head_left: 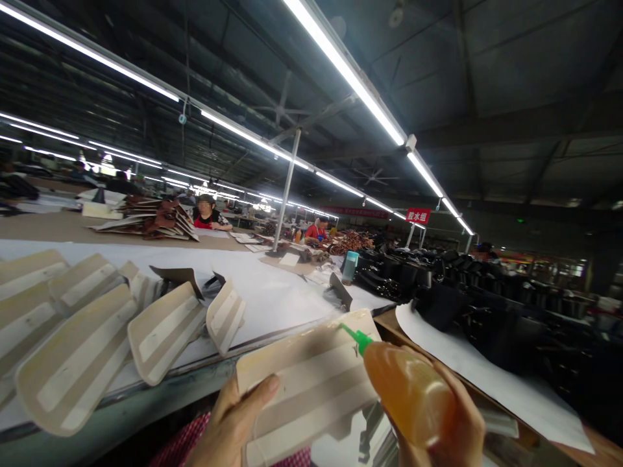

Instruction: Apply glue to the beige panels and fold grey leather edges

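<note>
My left hand (232, 425) grips a beige board piece with pale stripes (311, 383) at its lower left edge, thumb on top. My right hand (455, 431) is wrapped round an orange squeeze bottle (409, 392) with a green nozzle (357, 338). The nozzle tip touches the upper right part of the board piece. Both hands are low in the view, in front of the table edge.
Several similar beige striped pieces (165, 331) lie fanned on the white table (272, 298) to the left. Dark items (467, 298) are piled on the right over white paper (491, 370). A teal cup (349, 266) stands mid-table. Other people (209, 214) sit at far tables.
</note>
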`<state>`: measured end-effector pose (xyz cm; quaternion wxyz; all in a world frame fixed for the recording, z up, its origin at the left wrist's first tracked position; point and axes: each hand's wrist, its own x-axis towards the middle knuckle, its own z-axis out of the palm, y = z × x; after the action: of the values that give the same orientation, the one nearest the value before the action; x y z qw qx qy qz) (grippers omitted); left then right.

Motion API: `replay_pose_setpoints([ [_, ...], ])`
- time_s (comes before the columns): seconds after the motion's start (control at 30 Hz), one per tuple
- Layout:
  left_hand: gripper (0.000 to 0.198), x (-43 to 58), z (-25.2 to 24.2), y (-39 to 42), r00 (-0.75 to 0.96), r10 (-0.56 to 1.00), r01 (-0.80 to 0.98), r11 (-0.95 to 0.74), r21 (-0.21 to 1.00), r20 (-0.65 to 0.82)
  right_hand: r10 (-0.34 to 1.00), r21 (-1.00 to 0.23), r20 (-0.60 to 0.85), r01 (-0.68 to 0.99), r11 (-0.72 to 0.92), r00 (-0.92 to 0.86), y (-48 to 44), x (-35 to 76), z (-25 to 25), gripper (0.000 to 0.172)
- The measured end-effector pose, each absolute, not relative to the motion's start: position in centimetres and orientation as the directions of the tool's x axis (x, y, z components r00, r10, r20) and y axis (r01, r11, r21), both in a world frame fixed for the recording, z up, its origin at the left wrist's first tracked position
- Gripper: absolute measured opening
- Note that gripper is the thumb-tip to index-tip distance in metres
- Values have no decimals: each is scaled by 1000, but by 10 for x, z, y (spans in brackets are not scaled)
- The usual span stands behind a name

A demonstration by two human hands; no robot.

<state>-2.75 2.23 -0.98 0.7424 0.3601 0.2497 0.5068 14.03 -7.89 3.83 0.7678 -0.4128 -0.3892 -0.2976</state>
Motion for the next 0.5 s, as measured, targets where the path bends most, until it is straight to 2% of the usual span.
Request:
replay_pose_setpoints([
  [0.1,66,-30,-11,23,351,936,-555,223,801,-18,-226,-394,813,793,466,537,-75,153,39,62],
  [0.17,64,-29,-10,22,359,933,-555,221,802,-9,-272,-405,790,801,442,549,-76,158,41,68],
  [0.23,69,-27,-6,20,377,925,-577,205,790,36,-249,-419,801,806,417,545,-78,158,43,66],
  [0.37,80,-25,-1,19,397,916,-587,198,785,66,-112,-426,844,784,452,524,-81,153,43,58],
  [0.5,83,-27,-3,22,418,906,-571,202,796,69,-174,-383,835,778,498,522,-77,158,41,62],
])
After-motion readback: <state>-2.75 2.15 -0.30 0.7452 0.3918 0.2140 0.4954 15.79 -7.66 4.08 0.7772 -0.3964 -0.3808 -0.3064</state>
